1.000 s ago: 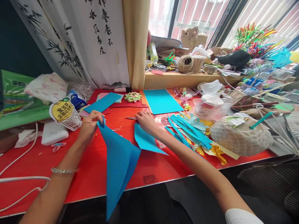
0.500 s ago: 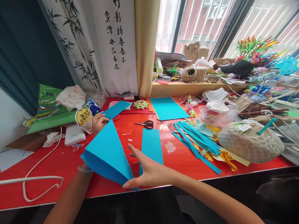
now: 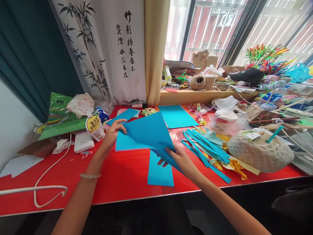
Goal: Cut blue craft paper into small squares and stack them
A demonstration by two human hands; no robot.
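Observation:
A blue sheet of paper (image 3: 146, 130) is held up over the red table, bent and partly folded over. My left hand (image 3: 116, 130) pinches its left edge, the thumb on top. On its right side, my right hand (image 3: 177, 155) grips the lower corner, with some fingers beneath the paper. A blue paper strip (image 3: 160, 174) lies flat on the table under the held sheet, its upper part covered. The scissors are hidden behind the sheet. A green folded paper piece (image 3: 149, 111) shows just beyond its top edge.
More blue sheets (image 3: 177, 116) lie at the back of the red table (image 3: 117, 182). Cut paper strips (image 3: 207, 148) are heaped right of my right hand, beside a netted bundle (image 3: 259, 150). A power bank (image 3: 83, 142) and white cable (image 3: 52, 173) are at left.
The blue sheet has swung up and to the right, away from the table's front edge. My right hand has gone from spread fingers to gripping it; my left hand has come into clearer view.

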